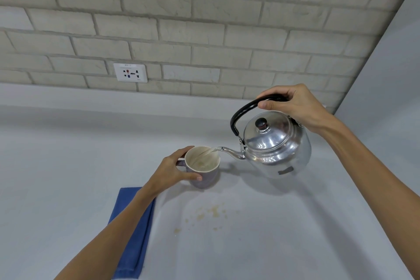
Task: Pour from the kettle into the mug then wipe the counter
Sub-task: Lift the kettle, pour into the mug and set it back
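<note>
My right hand (295,107) is clenched around the black handle (241,113) of the metal kettle (276,148), fingers curled over the top of the arch and thumb pressed along its near side. I hold the kettle in the air above the counter (68,177), tipped to my left so its spout (231,152) points down at the mug (203,167). A thin stream of water (212,150) runs from the spout's tip over the mug's rim and into it. The lid (267,130) with its dark knob sits on the kettle.

My left hand (173,171) grasps the mug from its left side, thumb across the near wall and fingers round the far side by the handle. The mug stands upright on the counter, lilac outside and pale inside, with some liquid in the bottom.

Under my left forearm lies a folded blue cloth (133,229), flat on the counter, near the mug but apart from it. Just in front of the mug, toward me, yellowish crumbs and spots (210,213) are scattered over the pale surface. Behind it all rises a grey brick wall (204,18) with a white socket plate (130,73) low on it, up and to the left of the mug.
</note>
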Demonstrator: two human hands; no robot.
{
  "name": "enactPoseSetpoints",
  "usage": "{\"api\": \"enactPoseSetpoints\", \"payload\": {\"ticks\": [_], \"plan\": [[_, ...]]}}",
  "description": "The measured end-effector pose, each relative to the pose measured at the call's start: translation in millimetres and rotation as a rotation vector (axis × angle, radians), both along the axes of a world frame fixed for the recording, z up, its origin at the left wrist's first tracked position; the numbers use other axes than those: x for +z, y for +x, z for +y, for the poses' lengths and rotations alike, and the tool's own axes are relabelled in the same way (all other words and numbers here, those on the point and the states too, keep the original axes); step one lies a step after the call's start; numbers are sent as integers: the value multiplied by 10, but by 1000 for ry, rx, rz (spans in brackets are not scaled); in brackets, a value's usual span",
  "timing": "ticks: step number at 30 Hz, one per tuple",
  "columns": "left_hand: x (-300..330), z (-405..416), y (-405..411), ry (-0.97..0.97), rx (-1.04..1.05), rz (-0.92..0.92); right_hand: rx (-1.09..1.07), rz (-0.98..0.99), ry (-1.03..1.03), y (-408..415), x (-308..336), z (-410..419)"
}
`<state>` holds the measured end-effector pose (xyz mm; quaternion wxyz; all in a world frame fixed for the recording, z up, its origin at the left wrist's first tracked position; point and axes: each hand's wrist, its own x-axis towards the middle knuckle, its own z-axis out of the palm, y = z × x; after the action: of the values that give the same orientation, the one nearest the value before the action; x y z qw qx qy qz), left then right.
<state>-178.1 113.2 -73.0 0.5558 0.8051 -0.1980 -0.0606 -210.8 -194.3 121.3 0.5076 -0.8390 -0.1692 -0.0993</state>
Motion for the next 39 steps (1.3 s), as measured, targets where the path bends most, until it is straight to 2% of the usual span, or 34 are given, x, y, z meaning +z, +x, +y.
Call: {"api": "enactPoseSetpoints", "payload": {"ticks": [39], "plan": [[36,-10,-31,-15,-2,-6,0,-4,-128,14,211,52]]}}
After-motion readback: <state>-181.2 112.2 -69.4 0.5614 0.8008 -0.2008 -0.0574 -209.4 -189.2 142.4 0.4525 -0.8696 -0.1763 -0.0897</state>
